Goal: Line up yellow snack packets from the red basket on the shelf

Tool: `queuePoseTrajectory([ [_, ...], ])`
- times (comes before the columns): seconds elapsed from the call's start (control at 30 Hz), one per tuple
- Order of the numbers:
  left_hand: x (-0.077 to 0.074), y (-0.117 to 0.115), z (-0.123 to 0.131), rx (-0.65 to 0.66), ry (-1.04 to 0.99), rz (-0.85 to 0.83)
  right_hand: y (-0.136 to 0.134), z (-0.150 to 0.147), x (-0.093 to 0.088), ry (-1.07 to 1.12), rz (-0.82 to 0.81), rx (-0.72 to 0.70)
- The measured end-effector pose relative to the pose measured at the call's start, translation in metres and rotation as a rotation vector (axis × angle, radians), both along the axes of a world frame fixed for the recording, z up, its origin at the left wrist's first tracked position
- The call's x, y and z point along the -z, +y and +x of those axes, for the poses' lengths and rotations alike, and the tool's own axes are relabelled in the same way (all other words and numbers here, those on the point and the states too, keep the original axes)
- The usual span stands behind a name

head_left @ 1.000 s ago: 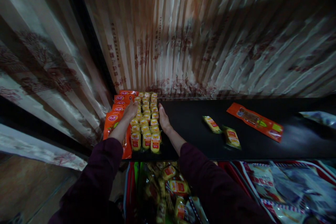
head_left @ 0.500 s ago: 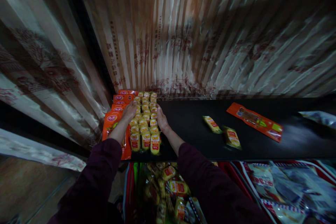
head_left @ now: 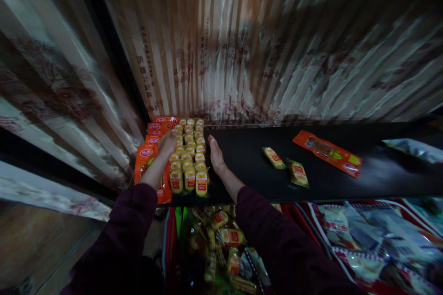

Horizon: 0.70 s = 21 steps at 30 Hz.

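Small yellow wrapped snack packs [head_left: 189, 177] stand in three tight columns at the left end of the black shelf [head_left: 242, 161]. My left hand [head_left: 167, 146] lies along their left side, over the edge of the orange snack packets [head_left: 146, 153], its fingers partly hidden. To the right of the columns my right hand [head_left: 216, 156] is upright and flat with fingers stretched, a narrow gap between it and the packs. Neither hand has anything in its grasp. The orange packets are lined up one behind another beside the yellow packs.
Two loose yellow packs [head_left: 273, 157] and an orange packet [head_left: 328, 153] lie farther right on the shelf, with a silvery bag [head_left: 413, 150] at the far right. Below are bags of mixed snacks [head_left: 232, 237] and white packages [head_left: 372, 239]. A patterned curtain [head_left: 235, 55] hangs behind.
My right hand has come away from the right side of the yellow packs, leaving a gap. My left hand stays at their left side. The view has shifted slightly.
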<state>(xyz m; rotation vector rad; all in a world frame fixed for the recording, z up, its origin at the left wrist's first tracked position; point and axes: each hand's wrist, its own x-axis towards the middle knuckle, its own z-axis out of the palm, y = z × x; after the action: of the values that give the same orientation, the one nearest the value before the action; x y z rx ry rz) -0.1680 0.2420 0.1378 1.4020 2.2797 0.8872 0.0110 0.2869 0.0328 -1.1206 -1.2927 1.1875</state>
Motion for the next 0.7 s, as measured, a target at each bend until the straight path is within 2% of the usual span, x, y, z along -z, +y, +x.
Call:
queuePoseTrajectory([
  [0.2,-0.01,-0.033,0.041,0.072,-0.062,0.097,-0.034,0.023,-0.007,0.019,0.034,0.036],
  [0.47,-0.01,-0.092,0.108,0.202,-0.195,0.129,-0.106,0.05,-0.032,-0.005,0.073,0.022],
  [0.6,-0.004,-0.124,0.134,0.23,-0.254,0.125,-0.141,0.062,-0.046,-0.042,0.11,-0.003],
  [0.7,0.007,-0.146,0.148,0.272,-0.297,0.13,-0.166,0.07,-0.054,-0.084,0.128,-0.006],
])
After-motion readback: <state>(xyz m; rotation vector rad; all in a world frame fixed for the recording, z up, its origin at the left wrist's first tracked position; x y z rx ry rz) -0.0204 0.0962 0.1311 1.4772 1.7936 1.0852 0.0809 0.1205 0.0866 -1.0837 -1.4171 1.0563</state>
